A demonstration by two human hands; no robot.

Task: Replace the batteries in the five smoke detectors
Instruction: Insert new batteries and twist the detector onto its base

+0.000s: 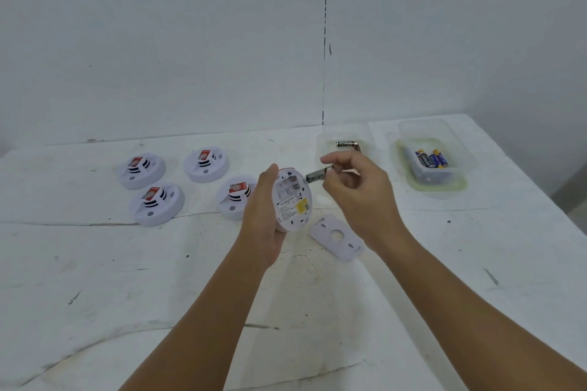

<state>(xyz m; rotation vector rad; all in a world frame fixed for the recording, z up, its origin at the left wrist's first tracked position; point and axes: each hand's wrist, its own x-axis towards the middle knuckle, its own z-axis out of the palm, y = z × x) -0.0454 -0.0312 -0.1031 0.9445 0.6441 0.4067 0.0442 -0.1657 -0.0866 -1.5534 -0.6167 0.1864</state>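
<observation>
My left hand (261,216) grips a white round smoke detector (292,198) on edge above the table, its open back with the battery bay turned to the right. My right hand (355,187) pinches a dark battery (316,175) just right of the bay, pointing at it. The detector's white back cover (337,236) lies flat on the table below my right hand. Several more white detectors with red labels sit at the left: (143,170), (206,164), (156,203), (235,197).
A clear plastic tub (336,149) behind my right hand holds a dark battery (347,144). Further right, a clear tub (438,155) holds several blue and yellow batteries (431,159). The white table (127,279) is scuffed; its right edge runs diagonally.
</observation>
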